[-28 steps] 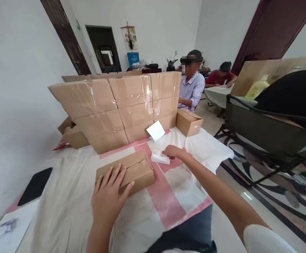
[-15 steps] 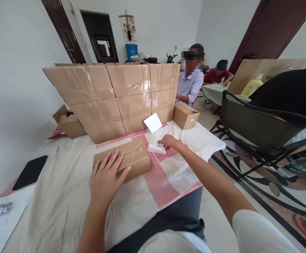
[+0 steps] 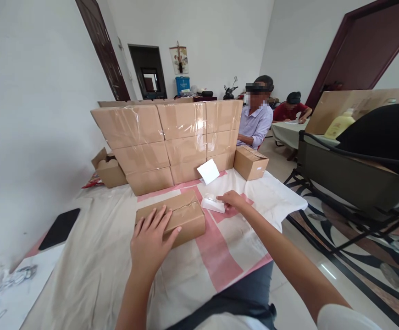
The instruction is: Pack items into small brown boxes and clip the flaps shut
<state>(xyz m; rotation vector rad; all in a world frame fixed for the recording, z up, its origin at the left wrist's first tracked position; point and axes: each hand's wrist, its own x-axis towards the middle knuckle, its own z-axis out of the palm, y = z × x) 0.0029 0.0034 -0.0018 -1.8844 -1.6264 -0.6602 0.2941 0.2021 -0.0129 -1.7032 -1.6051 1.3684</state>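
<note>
A: What does the foreground show?

B: A brown carton (image 3: 187,229) on the cloth-covered tabletop (image 3: 96,261), in front of the wearer. The left hand (image 3: 152,242) lies palm down on its top, fingers spread, grasping nothing.

A: And the right hand (image 3: 232,200)?

B: Reaching beyond the carton's right end, its fingers bent narrowly at a small white object (image 3: 213,204). Whether they pinch it or merely touch it cannot be told.

A: What is done, and what is left?

B: The carton's top is closed, with a ragged line along it; whether that line is sealed, or anything lies inside, is not shown. By judgement, handling is unfinished: the white object lies outside the carton, just beside its right end.

A: Identify the surroundings.

B: Behind stands a wall of stacked cartons (image 3: 185,146), blocking sight of the tabletop beyond. A white card (image 3: 208,172) stands tilted near its foot. A separate carton (image 3: 252,166) sits at right, an open carton (image 3: 113,175) at far left, and a flat black object (image 3: 59,228) near the left wall. A co-worker in a pale shirt (image 3: 257,123) sits past the stack.

A: Any obstruction?

B: The stack limits reach forward; the card stands close behind the white object.
</note>
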